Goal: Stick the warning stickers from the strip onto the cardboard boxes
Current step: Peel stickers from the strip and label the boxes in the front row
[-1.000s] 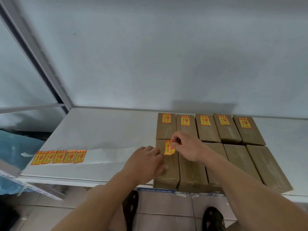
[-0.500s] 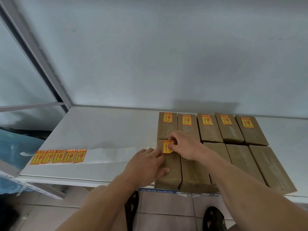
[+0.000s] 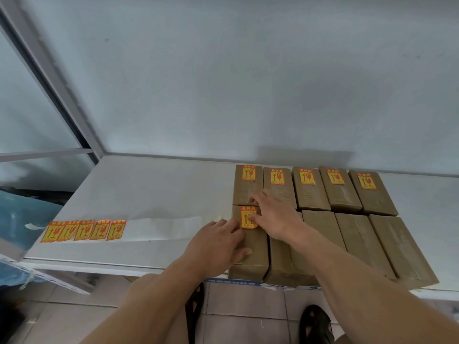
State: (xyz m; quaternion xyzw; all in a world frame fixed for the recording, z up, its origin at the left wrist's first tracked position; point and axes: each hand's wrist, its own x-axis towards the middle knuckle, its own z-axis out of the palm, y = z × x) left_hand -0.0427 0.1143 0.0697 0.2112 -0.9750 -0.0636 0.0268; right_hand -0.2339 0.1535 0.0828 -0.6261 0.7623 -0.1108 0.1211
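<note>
Ten brown cardboard boxes stand in two rows on a white shelf (image 3: 149, 189). Each box in the back row (image 3: 308, 194) carries an orange-yellow warning sticker. On the front left box (image 3: 255, 256) lies a sticker (image 3: 246, 216), with the spread fingers of my right hand (image 3: 273, 214) flat over its right side. My left hand (image 3: 216, 242) grips that box's left edge, thumb on top. The other front boxes (image 3: 360, 244) are bare. The strip with several stickers (image 3: 84, 230) lies at the shelf's left front, its peeled white backing (image 3: 161, 227) running right.
A grey wall rises straight behind the boxes. A slanted metal post (image 3: 57, 78) stands at the shelf's back left corner. The front boxes overhang the shelf's front edge a little. Below are floor tiles and a dark sandal (image 3: 315, 324).
My right hand has let go of the sticker it pinched and now lies flat on it, fingers spread. The sticker sits flat on the front left box. My left hand stayed put.
</note>
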